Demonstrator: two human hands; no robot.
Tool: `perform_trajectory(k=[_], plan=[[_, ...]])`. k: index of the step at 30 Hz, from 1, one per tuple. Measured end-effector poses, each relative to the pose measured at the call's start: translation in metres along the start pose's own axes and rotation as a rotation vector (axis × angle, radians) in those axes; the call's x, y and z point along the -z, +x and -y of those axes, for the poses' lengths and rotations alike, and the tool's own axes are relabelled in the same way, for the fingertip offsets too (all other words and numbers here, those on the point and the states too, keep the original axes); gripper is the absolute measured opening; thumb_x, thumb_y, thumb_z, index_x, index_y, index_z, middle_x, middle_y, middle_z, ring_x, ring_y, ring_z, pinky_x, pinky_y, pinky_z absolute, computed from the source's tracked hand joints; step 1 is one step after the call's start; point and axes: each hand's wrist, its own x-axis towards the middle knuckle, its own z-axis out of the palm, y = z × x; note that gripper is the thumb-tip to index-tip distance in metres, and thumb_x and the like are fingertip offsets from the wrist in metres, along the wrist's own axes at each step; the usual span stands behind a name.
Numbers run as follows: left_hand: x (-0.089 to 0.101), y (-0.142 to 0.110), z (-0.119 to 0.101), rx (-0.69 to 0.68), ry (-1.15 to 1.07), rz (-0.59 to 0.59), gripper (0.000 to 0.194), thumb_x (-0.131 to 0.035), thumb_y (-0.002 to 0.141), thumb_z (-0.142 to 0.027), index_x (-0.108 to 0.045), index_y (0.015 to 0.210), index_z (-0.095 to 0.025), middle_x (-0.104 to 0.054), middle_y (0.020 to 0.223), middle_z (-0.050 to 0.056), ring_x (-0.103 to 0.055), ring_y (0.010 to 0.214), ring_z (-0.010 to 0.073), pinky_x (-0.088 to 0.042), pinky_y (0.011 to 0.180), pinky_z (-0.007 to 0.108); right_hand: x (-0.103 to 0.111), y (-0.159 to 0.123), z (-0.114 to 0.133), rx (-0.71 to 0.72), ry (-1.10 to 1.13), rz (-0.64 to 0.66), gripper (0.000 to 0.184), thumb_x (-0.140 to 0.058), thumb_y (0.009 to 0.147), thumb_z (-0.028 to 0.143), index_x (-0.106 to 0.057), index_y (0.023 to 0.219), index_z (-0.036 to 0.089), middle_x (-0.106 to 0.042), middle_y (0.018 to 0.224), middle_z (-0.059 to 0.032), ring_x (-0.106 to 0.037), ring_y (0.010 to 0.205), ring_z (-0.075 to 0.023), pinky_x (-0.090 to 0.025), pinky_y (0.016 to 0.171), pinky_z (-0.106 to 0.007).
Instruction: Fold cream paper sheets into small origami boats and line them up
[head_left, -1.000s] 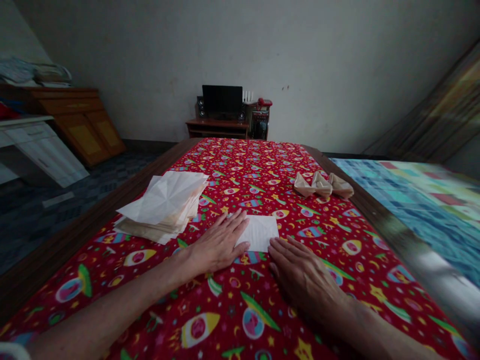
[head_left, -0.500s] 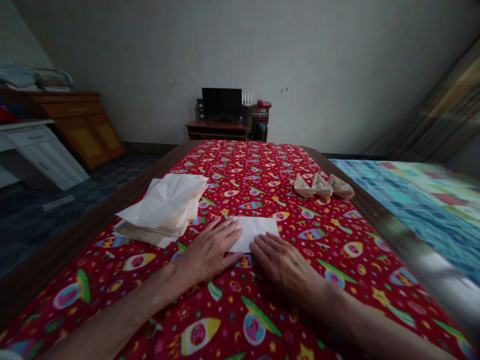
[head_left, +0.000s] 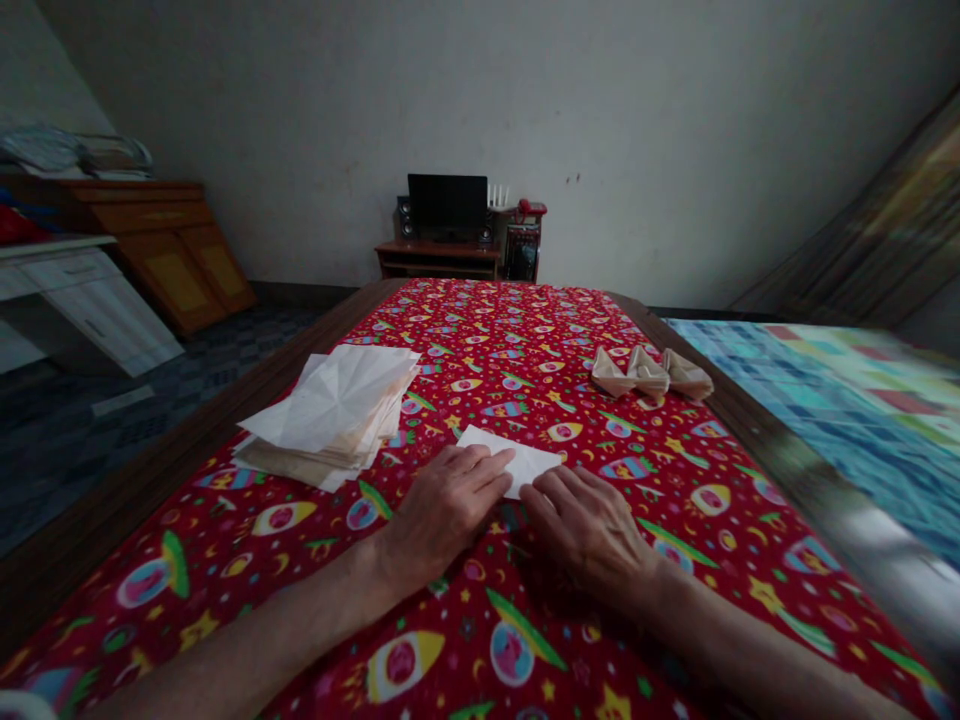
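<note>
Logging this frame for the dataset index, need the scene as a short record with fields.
view: head camera, looking over a long table
surface: red patterned cloth
center: small white paper, lying at an angle
left hand: left hand, fingers over the paper; grip unclear
right hand: right hand, fingertips at the paper's near right edge; grip unclear
left side: loose pile of creased sheets
right side: three folded paper pieces in a row
background: black monitor on a low desk
</note>
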Motion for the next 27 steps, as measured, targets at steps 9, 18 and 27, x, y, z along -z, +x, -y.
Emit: perform_trajectory(k=[9,18,27], plan=[[-0.007,-0.001,0.012,0.078,-0.159,-0.196,0.022,-0.046,0.093,-0.019,-0.068,0.091,-0.021,-0.061,0.087,0.003,-0.054,0.084,0.0153,-0.046,0.073,0.027,0.004,0.001,-0.004,-0.020,0.088,-0.057,0.024,-0.037,0.094,0.019,-0.059,0.105,0.016,-0.061,0.098,-0.0108,-0.052,0.088,-0.0212,-0.040,0.072,-0.034],[-0.004,0.000,0.022,0.110,-0.164,-0.298,0.020,-0.058,0.084,-0.013,-0.070,0.095,-0.025,-0.062,0.111,0.004,-0.053,0.099,0.0207,-0.044,0.084,0.037,0.006,-0.005,-0.028,0.003,-0.038,-0.171,0.021,-0.041,0.092,0.013,-0.062,0.090,0.014,-0.061,0.084,-0.0086,-0.048,0.074,-0.0190,-0.035,0.065,-0.033],[-0.014,-0.014,0.014,0.118,-0.262,-0.091,0.026,-0.049,0.081,-0.002,-0.068,0.088,-0.019,-0.065,0.086,0.003,-0.059,0.082,0.0165,-0.049,0.072,0.028,-0.002,-0.011,-0.017,0.038,0.133,-0.010,0.022,-0.042,0.091,0.014,-0.063,0.089,0.013,-0.060,0.081,-0.0075,-0.048,0.070,-0.0190,-0.034,0.067,-0.034]])
